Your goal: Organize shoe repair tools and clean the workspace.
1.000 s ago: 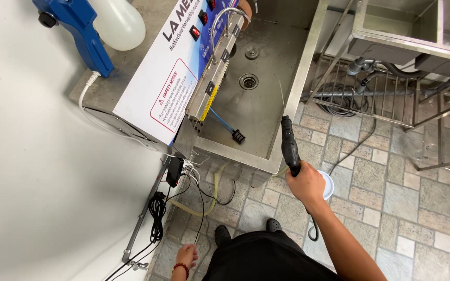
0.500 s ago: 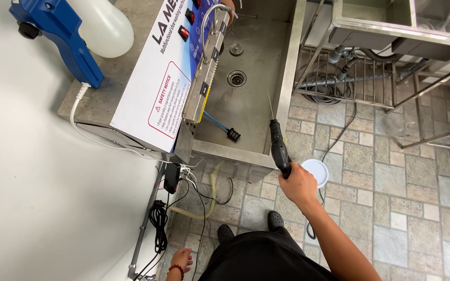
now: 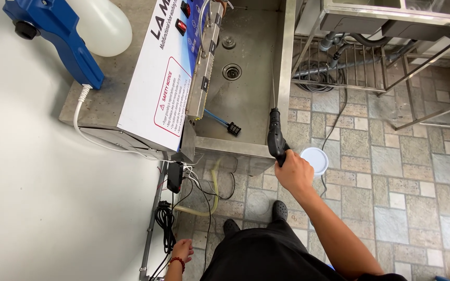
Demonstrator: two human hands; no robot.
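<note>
The view holds two hands: the right hand (image 3: 294,171) at centre, the left hand (image 3: 181,252) near the bottom edge. One black spray gun (image 3: 275,138) shows, one white machine (image 3: 175,73) far left, one blue handle (image 3: 58,36), one white jug (image 3: 100,21), one steel sink (image 3: 246,78) with two drains, one white round lid (image 3: 314,158) right, and two black shoes (image 3: 279,209).

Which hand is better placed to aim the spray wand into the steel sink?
Right, probably. The right hand grips the black spray wand, its thin lance reaching up along the steel sink at its right rim. The left hand hangs low by the cables, far from the sink.
</note>
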